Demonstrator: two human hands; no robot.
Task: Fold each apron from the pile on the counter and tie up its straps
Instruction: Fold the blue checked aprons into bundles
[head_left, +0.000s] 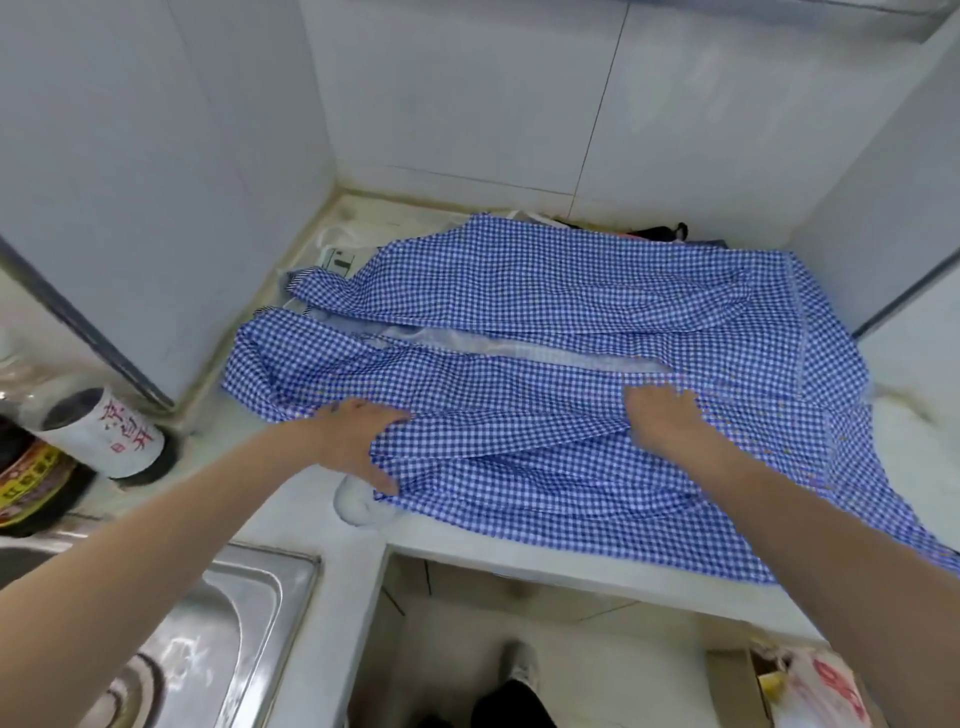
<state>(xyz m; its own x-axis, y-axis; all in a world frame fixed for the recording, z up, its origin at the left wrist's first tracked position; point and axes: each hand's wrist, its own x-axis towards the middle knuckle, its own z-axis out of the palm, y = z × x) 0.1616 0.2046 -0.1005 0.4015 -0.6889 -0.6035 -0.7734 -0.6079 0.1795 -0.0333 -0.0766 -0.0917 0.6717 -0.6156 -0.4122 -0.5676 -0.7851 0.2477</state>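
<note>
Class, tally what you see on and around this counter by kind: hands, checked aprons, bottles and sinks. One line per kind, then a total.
Hands: 2, left and right
Checked apron: 1
Bottles: 2, white-label and dark
Sink: 1
Total: 6

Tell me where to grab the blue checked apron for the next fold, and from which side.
Judging by how it lies, take the blue checked apron by its near long edge, where the left hand and right hand already sit, coming from the counter front. That edge is bunched and overhangs, so fingers can probably slip under it and carry it toward the wall.
</note>
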